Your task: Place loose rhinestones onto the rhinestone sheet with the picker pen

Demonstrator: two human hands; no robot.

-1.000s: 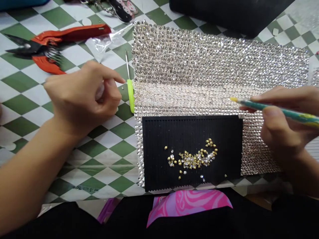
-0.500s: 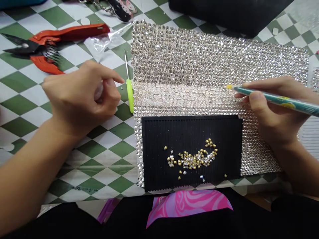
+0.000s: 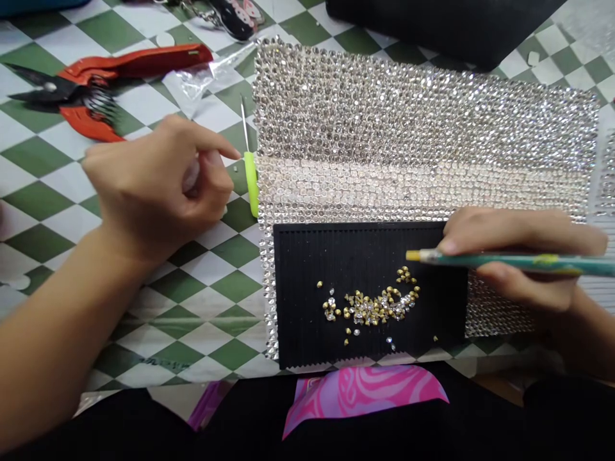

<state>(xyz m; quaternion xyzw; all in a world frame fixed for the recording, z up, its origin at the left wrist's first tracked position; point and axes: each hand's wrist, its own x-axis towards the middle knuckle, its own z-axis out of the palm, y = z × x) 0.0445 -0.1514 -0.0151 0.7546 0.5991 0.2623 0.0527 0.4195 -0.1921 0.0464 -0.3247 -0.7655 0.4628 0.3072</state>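
On green/white checked tablecloth (image 3: 158, 307): big sheet of rhinestones (image 3: 413, 121) spread flat, covering centre + R of view. Near edge of sheet carries a black ribbed tray (image 3: 307, 269), lying on top of the sheet, long side parallel to table edge.

Tray contents: loose stones (image 3: 372, 307), gold-backed + some clear, in a curved heap approx. mid-tray, a few strays just beside heap and one near tray's R lower corner.

R hand (image 3: 519, 262): fingers closed around a green pencil-type picker pen (image 3: 519, 261), held approx. horizontal, thumb below, forefinger on top. Yellow tip points L, sits over tray's upper R part, just above upper end of heap. Tip touching a stone or not: can't tell. Hand overlaps tray's R edge and sheet.

L hand (image 3: 158, 186): on tablecloth, L of sheet, fingers curled in, forefinger tip + thumb pinched together. Whether anything small sits in the pinch: can't tell. Fingertip just beside a lime-handled needle tool (image 3: 250, 179), which lies along sheet's L edge, metal point away from person. Contact w/ tool unclear.

Other items: red-handled snips (image 3: 96, 83) far L, well apart from L hand; clear plastic bag (image 3: 202, 80) between snips and sheet; black case (image 3: 442, 25) beyond sheet's far edge; pink patterned packet (image 3: 365, 390) at near table edge, below tray.
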